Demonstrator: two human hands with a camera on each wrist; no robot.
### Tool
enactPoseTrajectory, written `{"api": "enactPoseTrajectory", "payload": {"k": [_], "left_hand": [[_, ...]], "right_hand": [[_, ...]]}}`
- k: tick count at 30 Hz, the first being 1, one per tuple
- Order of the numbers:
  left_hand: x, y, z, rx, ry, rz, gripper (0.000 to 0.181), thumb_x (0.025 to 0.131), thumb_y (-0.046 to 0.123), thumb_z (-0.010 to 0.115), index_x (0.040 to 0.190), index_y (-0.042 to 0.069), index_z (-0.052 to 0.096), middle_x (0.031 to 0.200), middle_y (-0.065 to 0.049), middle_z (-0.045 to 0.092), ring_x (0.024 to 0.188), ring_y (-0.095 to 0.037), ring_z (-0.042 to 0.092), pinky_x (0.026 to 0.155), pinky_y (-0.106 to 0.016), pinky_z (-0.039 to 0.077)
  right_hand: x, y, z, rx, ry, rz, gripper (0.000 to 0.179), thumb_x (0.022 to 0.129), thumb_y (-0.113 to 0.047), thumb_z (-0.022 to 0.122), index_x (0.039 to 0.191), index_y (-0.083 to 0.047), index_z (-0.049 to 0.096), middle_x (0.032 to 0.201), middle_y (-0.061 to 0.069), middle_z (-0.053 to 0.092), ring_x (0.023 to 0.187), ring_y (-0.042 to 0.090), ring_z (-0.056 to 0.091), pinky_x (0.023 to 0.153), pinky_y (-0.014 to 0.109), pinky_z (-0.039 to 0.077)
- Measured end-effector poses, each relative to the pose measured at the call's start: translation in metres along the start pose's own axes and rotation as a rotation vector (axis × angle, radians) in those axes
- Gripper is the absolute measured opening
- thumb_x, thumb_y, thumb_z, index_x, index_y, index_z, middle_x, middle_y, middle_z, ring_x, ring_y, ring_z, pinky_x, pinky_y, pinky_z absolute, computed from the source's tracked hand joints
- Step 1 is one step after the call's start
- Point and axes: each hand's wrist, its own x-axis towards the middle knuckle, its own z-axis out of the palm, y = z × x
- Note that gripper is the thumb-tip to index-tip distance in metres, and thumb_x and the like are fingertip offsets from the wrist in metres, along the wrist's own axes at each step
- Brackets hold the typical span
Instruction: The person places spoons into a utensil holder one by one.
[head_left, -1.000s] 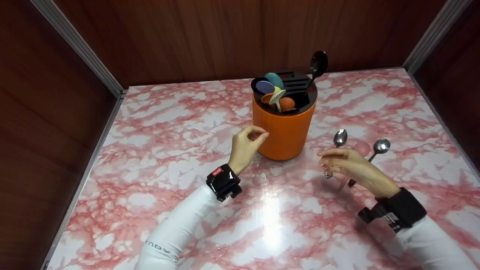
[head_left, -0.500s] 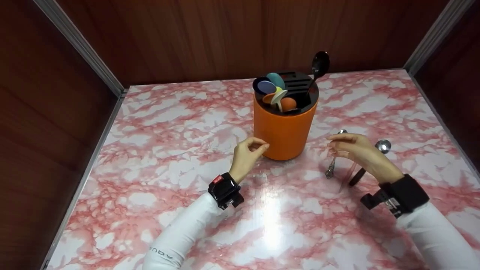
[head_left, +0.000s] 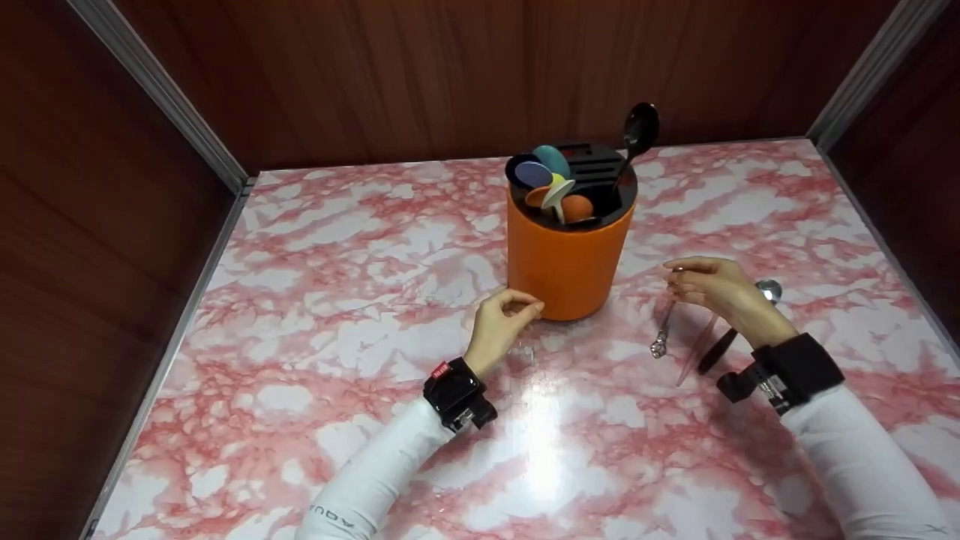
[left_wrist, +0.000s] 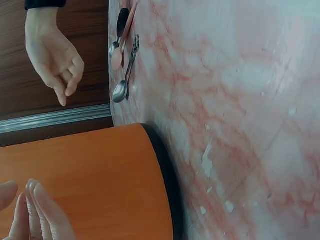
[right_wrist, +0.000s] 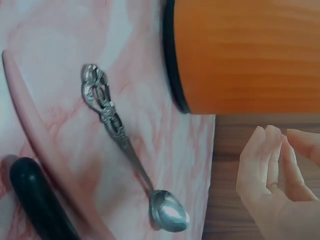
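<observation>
My left hand, holding nothing, is in front of the orange utensil holder, its fingers loosely bent beside the lower wall. Whether they touch the wall I cannot tell. My right hand hangs in the air over the spoons, thumb and fingers loosely bent, with nothing between them. Under it on the table lie a silver spoon with an ornate handle, a pink spoon and a black-handled spoon with a metal bowl. In the head view my right hand hides parts of all three.
Several colored utensils stand in the holder's black top, among them a teal one and a tall black spoon. Dark wood panels with metal edge strips enclose the marbled pink table at the back and sides.
My right hand has moved slightly away from me and to the right, uncovering the silver spoon's handle. My left hand has come down a little toward the holder's base. The spoons lie unmoved.
</observation>
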Motion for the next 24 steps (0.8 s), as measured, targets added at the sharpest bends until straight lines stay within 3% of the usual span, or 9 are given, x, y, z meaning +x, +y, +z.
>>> {"api": "enactPoseTrajectory", "payload": {"k": [9, 14, 18, 21, 24], "left_hand": [[-0.007, -0.004, 0.004, -0.044, -0.008, -0.091, 0.013, 0.09, 0.003, 0.066, 0.098, -0.008, 0.067, 0.087, -0.025, 0.067, 0.06, -0.011, 0.059, 0.06, -0.04, 0.059], [-0.009, -0.01, 0.005, -0.091, -0.009, -0.137, 0.015, 0.091, 0.002, 0.066, 0.099, -0.01, 0.066, 0.086, -0.026, 0.065, 0.055, -0.009, 0.057, 0.054, -0.028, 0.057], [-0.01, -0.015, 0.005, -0.129, -0.012, -0.157, 0.016, 0.09, 0.002, 0.066, 0.1, -0.012, 0.065, 0.081, -0.022, 0.065, 0.05, -0.007, 0.055, 0.047, -0.022, 0.053], [-0.011, -0.016, 0.005, -0.148, -0.017, -0.172, 0.017, 0.09, 0.002, 0.065, 0.1, -0.012, 0.065, 0.078, -0.015, 0.064, 0.048, -0.006, 0.055, 0.044, -0.023, 0.054], [-0.012, -0.016, 0.004, -0.145, -0.016, -0.185, 0.017, 0.091, 0.003, 0.065, 0.101, -0.011, 0.065, 0.079, -0.015, 0.064, 0.048, -0.008, 0.056, 0.045, -0.026, 0.055]], "right_hand": [[0.006, 0.009, -0.008, 0.003, 0.003, -0.042, 0.016, 0.098, 0.002, 0.052, 0.102, -0.004, 0.066, 0.094, 0.006, 0.066, 0.081, 0.013, 0.066, 0.08, 0.025, 0.057], [0.011, 0.013, -0.011, -0.009, 0.012, -0.015, 0.024, 0.099, 0.003, 0.05, 0.093, -0.01, 0.069, 0.088, 0.002, 0.068, 0.077, 0.012, 0.067, 0.077, 0.022, 0.057], [0.014, 0.014, -0.011, -0.117, 0.053, 0.009, 0.023, 0.097, 0.003, 0.053, 0.089, -0.013, 0.068, 0.084, 0.0, 0.068, 0.077, 0.011, 0.068, 0.075, 0.022, 0.058], [0.016, 0.016, -0.013, -0.236, 0.099, 0.06, 0.012, 0.096, -0.001, 0.056, 0.1, -0.006, 0.067, 0.083, -0.002, 0.067, 0.077, 0.009, 0.067, 0.074, 0.022, 0.058], [0.018, 0.018, -0.014, -0.309, 0.127, 0.116, 0.025, 0.096, -0.004, 0.057, 0.118, 0.007, 0.058, 0.082, -0.005, 0.067, 0.075, 0.006, 0.065, 0.074, 0.022, 0.057]]}}
